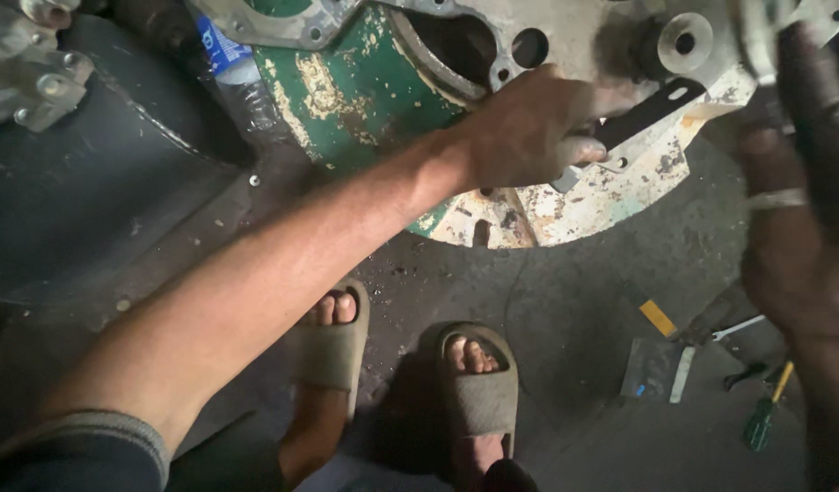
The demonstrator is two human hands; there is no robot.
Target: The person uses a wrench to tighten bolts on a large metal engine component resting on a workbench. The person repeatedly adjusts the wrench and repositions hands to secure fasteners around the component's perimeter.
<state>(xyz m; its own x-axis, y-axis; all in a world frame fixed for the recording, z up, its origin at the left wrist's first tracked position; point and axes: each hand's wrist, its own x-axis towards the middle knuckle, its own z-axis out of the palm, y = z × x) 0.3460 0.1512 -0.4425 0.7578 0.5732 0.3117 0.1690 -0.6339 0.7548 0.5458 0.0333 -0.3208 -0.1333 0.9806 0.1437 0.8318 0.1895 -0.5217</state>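
A: Where's the left hand (529, 128)?
B: Curled round a black wrench (643, 114) on the green housing (365, 91) standing on the floor, to reach a bolt.
A: Right hand (802, 210)?
B: Blurred; grip unclear.

Your left hand (529, 128) lies on a casing (365, 91) of green paint, flaking to cream and rusty patches, grey bare metal above. The strip (647, 114) by your fingers is black. Your slides (479, 392) are olive-grey. On the dark grey floor (565, 310): a yellow tag (657, 317), a green-handled screwdriver (761, 421).
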